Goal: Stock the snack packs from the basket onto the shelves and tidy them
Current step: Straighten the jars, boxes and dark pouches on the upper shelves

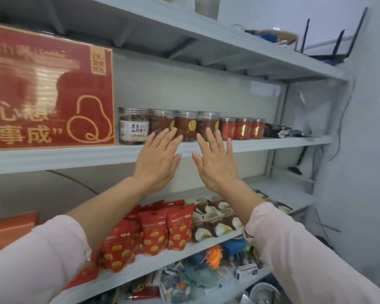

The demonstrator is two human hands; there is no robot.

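Stocking in progress: I have the left hand (pixel 157 159) and right hand (pixel 215 163) raised side by side at the middle shelf (pixel 272 144). The fingers (pixel 167 137) are straight and spread and hold nothing. A row of clear snack jars (pixel 185 126) stands at the fingertips; I cannot tell if they touch. The red snack packs (pixel 154 229) stand one shelf below the fingers, with the brown-and-white packs (pixel 211 218) to their right. The basket is out of view. As I judge it, an uneven push from the spread fingers could tip a light jar into its neighbours or skew the row. A lowered sleeve (pixel 294 249) could topple the packs beneath.
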